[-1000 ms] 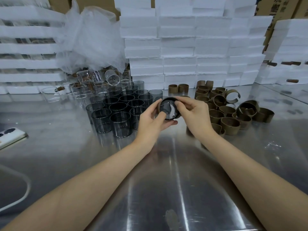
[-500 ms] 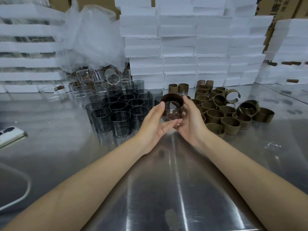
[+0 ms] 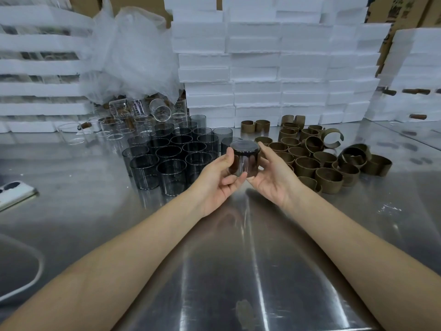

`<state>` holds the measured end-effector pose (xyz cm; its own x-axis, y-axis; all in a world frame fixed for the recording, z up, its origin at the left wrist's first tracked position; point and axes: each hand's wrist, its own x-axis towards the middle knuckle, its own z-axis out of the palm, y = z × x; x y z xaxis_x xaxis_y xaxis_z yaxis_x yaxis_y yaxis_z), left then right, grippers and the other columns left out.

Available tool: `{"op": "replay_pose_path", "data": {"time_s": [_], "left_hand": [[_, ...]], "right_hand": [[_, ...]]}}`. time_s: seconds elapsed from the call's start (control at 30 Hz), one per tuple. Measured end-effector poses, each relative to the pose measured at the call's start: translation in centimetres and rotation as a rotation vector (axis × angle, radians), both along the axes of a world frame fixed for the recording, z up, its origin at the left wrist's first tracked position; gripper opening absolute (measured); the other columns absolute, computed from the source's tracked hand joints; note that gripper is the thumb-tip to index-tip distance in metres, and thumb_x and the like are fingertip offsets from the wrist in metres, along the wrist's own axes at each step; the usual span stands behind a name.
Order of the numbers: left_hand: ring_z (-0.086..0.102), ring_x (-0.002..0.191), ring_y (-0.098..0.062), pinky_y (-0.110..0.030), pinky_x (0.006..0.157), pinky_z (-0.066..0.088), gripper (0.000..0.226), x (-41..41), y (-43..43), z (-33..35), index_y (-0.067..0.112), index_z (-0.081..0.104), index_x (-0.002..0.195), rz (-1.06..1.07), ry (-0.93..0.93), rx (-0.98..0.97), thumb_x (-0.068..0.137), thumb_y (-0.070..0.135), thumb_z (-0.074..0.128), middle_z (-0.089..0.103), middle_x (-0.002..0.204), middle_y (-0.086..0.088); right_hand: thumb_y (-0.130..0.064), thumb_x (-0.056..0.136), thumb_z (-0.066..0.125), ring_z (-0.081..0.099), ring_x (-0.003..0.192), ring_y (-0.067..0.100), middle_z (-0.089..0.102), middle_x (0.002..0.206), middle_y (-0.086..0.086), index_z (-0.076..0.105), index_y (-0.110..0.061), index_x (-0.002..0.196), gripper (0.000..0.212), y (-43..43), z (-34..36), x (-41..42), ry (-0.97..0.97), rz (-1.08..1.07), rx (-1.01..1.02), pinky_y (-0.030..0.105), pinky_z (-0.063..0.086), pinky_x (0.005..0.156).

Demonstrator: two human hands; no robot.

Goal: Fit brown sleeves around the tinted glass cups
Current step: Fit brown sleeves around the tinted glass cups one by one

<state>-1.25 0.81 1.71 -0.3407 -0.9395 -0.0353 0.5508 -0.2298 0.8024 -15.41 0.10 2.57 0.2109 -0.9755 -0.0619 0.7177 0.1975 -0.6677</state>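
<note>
Between my two hands I hold one tinted glass cup (image 3: 244,161) above the steel table, base up, with a brown sleeve wrapped round its wall. My left hand (image 3: 218,180) grips its left side, thumb near the top edge and fingers curled under. My right hand (image 3: 272,175) cradles its right side, fingers curved round the far wall. A cluster of several bare tinted cups (image 3: 171,156) stands just left of my hands. To the right lie several loose brown sleeves (image 3: 317,161).
Clear glass cups (image 3: 133,118) sit behind the tinted ones, under crumpled plastic wrap (image 3: 128,56). White foam boxes (image 3: 274,68) are stacked along the back. A white device (image 3: 14,192) lies at the left edge. The steel table (image 3: 238,259) stretches toward me.
The cup, first held on its side with its opening toward me, has been turned so its base faces up, sleeve around it. Both hands shifted to the cup's sides.
</note>
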Motion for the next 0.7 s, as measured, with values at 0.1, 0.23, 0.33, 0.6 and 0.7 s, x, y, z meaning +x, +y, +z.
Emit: {"op": "replay_pose_path", "data": {"time_s": [0.1,0.23,0.33,0.6,0.7], "left_hand": [[0.033,0.038,-0.004,-0.02,0.071,0.056,0.042,0.01,-0.18,-0.09,0.012,0.063,0.116,-0.014,0.022,-0.031,0.082,0.035,0.064,0.072,0.078,0.003],[0.04,0.044,-0.003,-0.022,0.077,0.057,0.049,-0.26,-0.2,-0.41,0.01,0.059,0.124,-0.019,0.001,-0.123,0.082,0.034,0.061,0.071,0.078,0.004],[0.057,0.062,-0.007,-0.031,0.087,0.058,0.053,-0.6,0.05,-0.92,0.007,0.057,0.128,-0.023,-0.048,-0.197,0.085,0.037,0.059,0.07,0.088,-0.001],[0.063,0.079,-0.007,-0.034,0.099,0.051,0.05,-0.41,0.27,-0.88,0.015,0.056,0.132,0.084,-0.211,-0.329,0.086,0.034,0.058,0.068,0.11,0.0],[0.062,0.112,-0.013,-0.035,0.105,0.048,0.068,-0.68,0.67,-0.92,0.024,0.042,0.144,0.207,-0.32,-0.423,0.081,0.031,0.064,0.058,0.134,-0.001]], "right_hand": [[-0.016,0.077,0.068,0.071,0.062,0.025,0.07,0.069,0.019,0.055,0.005,0.109,0.04,0.0,0.18,-0.07,-0.103,0.017,0.031,0.029,0.056,0.05],[-0.022,0.096,0.056,0.073,0.069,0.024,0.071,0.077,0.017,0.058,0.004,0.106,0.028,-0.59,-0.17,-0.35,-0.107,0.006,0.003,0.031,0.058,0.056],[-0.029,0.098,0.05,0.072,0.091,0.026,0.073,0.097,0.015,0.072,-0.002,0.099,0.035,-0.65,-0.04,-0.65,0.038,-0.012,-0.142,0.033,0.059,0.07],[-0.026,0.1,0.041,0.063,0.1,0.026,0.07,0.104,0.011,0.064,-0.006,0.105,0.032,-0.04,0.44,0.05,0.177,-0.08,-0.163,0.036,0.052,0.078],[-0.031,0.102,0.037,0.058,0.119,0.026,0.064,0.125,0.013,0.058,-0.009,0.128,0.041,-0.06,0.27,-0.28,0.276,-0.092,-0.113,0.046,0.05,0.094]]}}
